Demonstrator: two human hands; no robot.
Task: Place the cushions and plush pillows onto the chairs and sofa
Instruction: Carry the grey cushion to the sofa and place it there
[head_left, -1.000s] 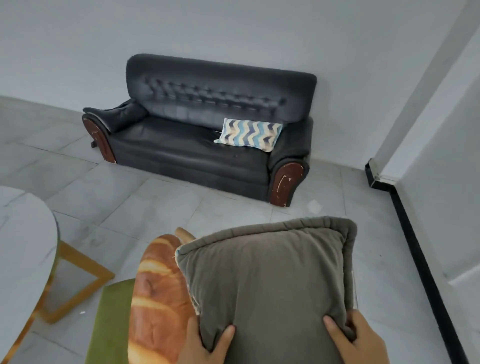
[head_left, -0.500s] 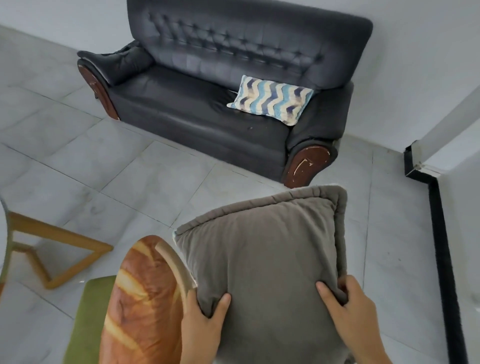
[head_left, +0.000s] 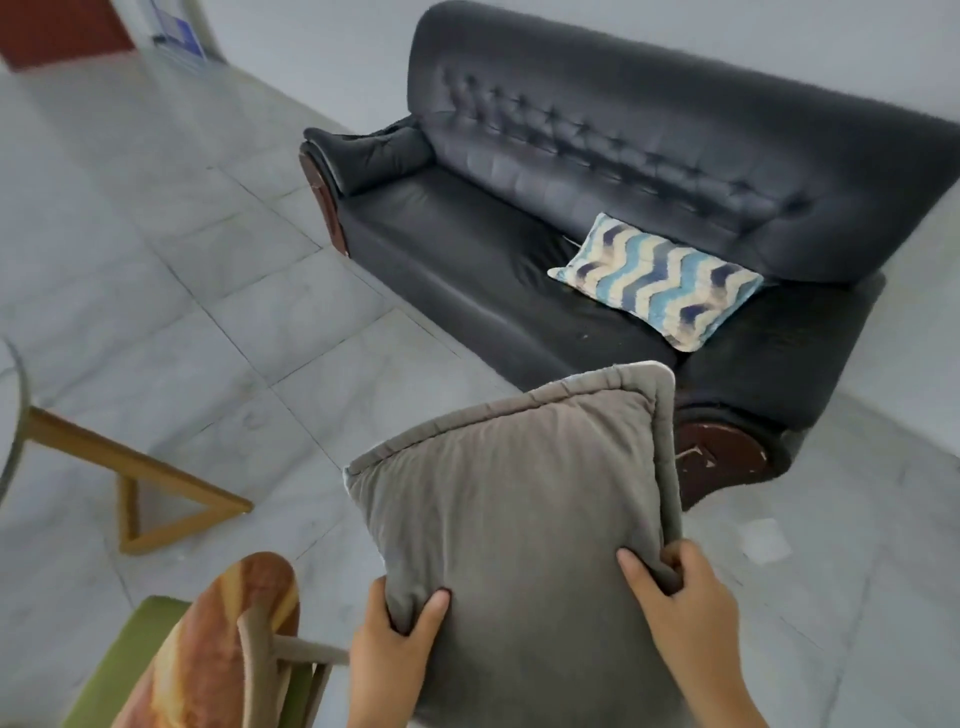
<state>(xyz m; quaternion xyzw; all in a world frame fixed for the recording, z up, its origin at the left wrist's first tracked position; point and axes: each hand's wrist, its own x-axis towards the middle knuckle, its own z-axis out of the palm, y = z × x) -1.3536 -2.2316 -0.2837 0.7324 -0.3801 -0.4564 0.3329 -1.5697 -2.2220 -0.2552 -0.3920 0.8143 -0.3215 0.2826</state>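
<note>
Sofa (head_left: 467, 249) now much nearer and larger in view than a second ago; the carry has closed on it. Grey cushion (head_left: 519, 499) held upright in the air, short of the sofa's front edge: left hand (head_left: 389, 649) pinching its lower left edge, right hand (head_left: 691, 613) gripping the right edge. Zigzag pillow (head_left: 660, 280) already at the seat's right end. Bread-shaped pillow (head_left: 228, 639) rests on the green chair (head_left: 119, 670). Judged: placement next.

Tiled floor (head_left: 171, 291): pale grey marble-look squares. Table (head_left: 10, 410): rounded edge, far left. Wooden frame (head_left: 130, 467): light-coloured, angled, standing on the floor beside that table. Red-brown door (head_left: 62, 26): top left corner. Grey wall (head_left: 322, 47).
</note>
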